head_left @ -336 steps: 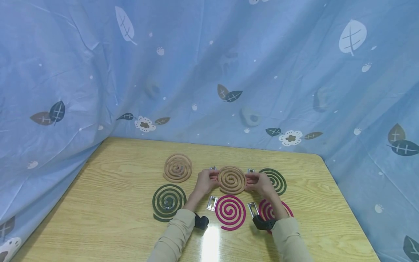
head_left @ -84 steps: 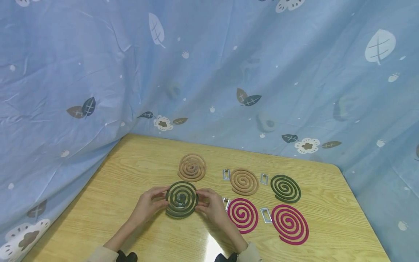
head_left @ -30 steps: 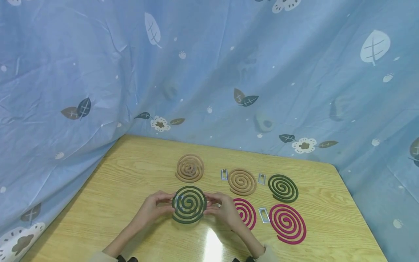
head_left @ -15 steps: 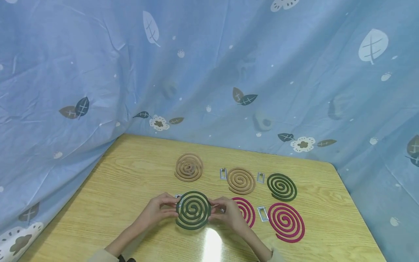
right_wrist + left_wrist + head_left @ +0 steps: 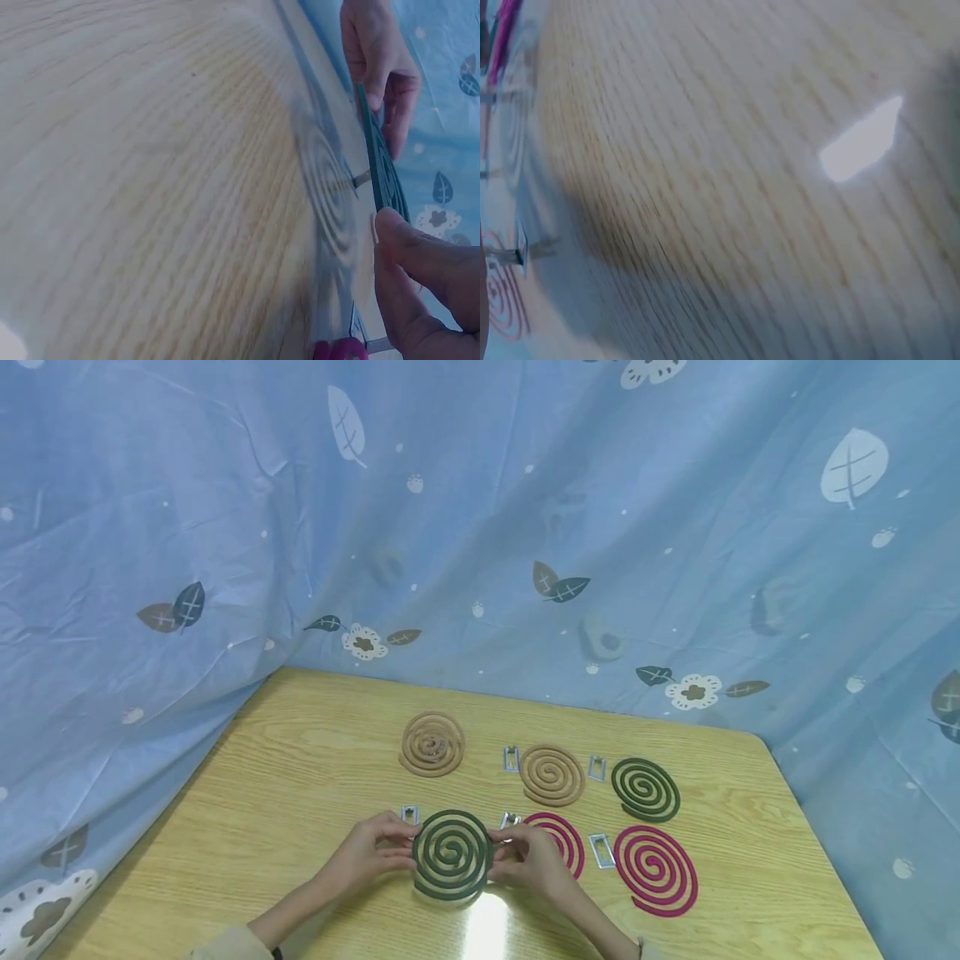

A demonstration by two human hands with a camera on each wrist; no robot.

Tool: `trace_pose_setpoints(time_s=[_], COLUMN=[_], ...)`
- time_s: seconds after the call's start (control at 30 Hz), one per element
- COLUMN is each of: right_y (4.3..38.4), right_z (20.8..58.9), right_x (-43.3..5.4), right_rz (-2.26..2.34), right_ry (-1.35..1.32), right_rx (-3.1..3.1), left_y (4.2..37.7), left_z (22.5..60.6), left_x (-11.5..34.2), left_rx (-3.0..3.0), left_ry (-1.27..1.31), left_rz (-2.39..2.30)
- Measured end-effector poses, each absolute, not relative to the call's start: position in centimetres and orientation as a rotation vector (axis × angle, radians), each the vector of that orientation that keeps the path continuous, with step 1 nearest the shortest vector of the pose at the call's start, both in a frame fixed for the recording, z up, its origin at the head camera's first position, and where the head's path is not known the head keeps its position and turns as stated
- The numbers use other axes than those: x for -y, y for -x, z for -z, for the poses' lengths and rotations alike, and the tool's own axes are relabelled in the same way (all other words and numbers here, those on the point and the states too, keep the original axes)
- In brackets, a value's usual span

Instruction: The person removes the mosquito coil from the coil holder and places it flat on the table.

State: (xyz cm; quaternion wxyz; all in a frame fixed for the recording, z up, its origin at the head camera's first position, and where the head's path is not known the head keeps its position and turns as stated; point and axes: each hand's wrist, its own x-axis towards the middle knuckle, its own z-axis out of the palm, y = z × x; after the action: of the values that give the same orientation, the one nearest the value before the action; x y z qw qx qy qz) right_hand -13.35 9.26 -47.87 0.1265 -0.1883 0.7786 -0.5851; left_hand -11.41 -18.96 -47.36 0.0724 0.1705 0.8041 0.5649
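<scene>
In the head view, a dark green mosquito coil [image 5: 453, 855] is held between my two hands near the front of the table. My left hand [image 5: 372, 853] pinches its left rim, and my right hand [image 5: 534, 862] pinches the right rim. The right wrist view shows the coil [image 5: 381, 161] nearly edge-on, raised over the tabletop, which mirrors it. Thumb and fingers of the right hand [image 5: 431, 285] grip the near rim; the left hand [image 5: 384, 71] grips the far one. Just behind the coil stands a small metal coil stand [image 5: 409, 813]. The left wrist view shows mostly tabletop.
A pink coil [image 5: 572, 845] is partly hidden behind my right hand, with another pink coil [image 5: 656, 870] farther right. Two tan coils [image 5: 432, 743] [image 5: 552, 774] and a second green coil [image 5: 646, 788] lie farther back. Several metal stands [image 5: 602, 851] sit between them. A blue curtain [image 5: 480, 527] borders the table [image 5: 300, 752].
Earlier both hands held a tan coil farther back. Since then they took the left green coil and moved it right and toward me, away from the metal stand, which now shows behind it.
</scene>
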Motion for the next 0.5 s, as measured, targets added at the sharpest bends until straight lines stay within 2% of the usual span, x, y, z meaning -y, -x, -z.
trace_pose_setpoints(time_s=[0.5], right_y=[13.3], right_z=[46.8], right_x=[-9.7], right_rz=[1.543], right_ry=[0.608], right_rx=[-2.459], left_y=[12.0], left_z=[48.2], left_x=[18.6], left_rx=[-2.37], left_ry=[-0.526], left_rz=[-1.732])
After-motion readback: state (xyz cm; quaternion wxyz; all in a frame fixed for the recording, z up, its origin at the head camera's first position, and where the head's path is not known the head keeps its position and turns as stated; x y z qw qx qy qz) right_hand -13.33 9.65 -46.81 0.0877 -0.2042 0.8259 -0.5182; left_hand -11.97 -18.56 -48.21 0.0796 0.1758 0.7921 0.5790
